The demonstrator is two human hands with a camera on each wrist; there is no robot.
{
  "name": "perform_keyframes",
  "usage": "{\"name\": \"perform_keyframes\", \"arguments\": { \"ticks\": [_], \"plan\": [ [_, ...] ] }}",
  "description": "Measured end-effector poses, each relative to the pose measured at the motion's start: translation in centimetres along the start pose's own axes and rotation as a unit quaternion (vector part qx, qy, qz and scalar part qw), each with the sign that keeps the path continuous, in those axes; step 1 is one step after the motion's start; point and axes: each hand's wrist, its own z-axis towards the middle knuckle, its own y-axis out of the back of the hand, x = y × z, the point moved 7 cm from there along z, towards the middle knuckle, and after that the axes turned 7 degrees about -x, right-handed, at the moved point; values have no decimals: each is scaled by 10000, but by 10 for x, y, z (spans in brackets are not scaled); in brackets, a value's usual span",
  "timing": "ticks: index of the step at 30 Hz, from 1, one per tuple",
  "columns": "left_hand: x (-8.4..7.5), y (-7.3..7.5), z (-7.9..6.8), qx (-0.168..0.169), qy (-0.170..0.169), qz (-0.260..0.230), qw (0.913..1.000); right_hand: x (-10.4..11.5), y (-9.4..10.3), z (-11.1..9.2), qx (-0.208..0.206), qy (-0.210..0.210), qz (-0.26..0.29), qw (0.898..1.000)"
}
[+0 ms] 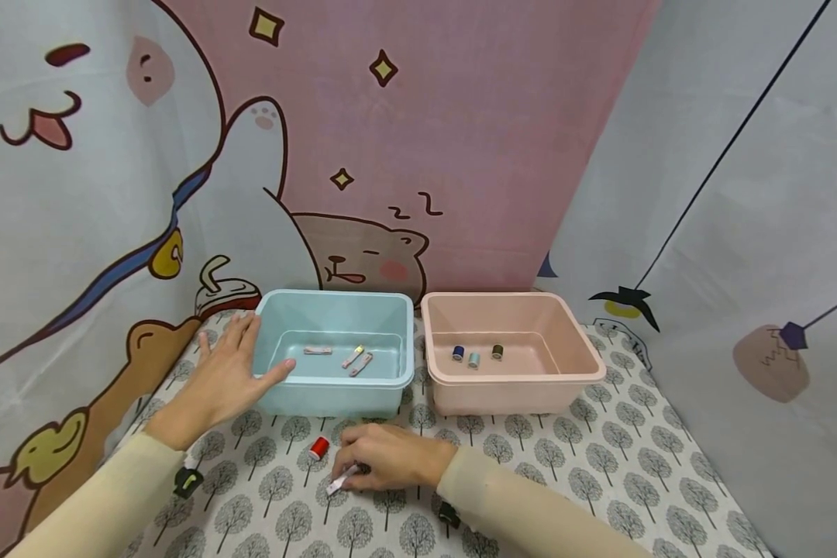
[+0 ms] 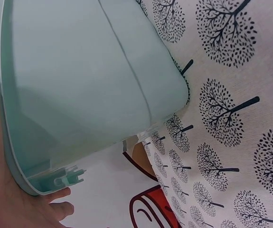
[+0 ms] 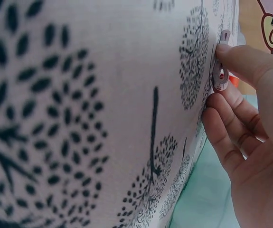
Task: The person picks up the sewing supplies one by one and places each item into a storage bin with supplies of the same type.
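Observation:
My right hand (image 1: 384, 457) is low over the tablecloth, pinching a small folded white tape measure (image 1: 342, 480) between thumb and fingers. In the right wrist view, loops of the folded tape (image 3: 220, 76) show between the thumb and fingertips, right at the cloth. Just beyond lies a red thread spool (image 1: 318, 447). My left hand (image 1: 223, 372) has its fingers spread at the left rim of the light blue bin (image 1: 335, 399). The left wrist view shows that hand (image 2: 13, 190) along the bin's rim. Three folded tape measures (image 1: 357, 358) lie inside this bin.
A pink bin (image 1: 516, 397) stands to the right of the blue one, holding a dark blue spool (image 1: 458, 353), a light blue spool (image 1: 473, 359) and a green spool (image 1: 497, 352). Cartoon-printed curtains (image 1: 474, 155) hang behind and beside the tree-patterned tablecloth (image 1: 586, 484).

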Motion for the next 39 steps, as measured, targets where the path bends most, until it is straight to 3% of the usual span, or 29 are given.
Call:
{"name": "perform_keyframes", "arguments": {
  "ticks": [15, 39],
  "plan": [
    [0, 0, -1, -6, 9, 5, 10000, 5, 4, -1, -144, 177, -51, 9997],
    [0, 1, -2, -30, -17, 30, 10000, 18, 57, -4, -742, 327, -148, 9966]
  ]
}}
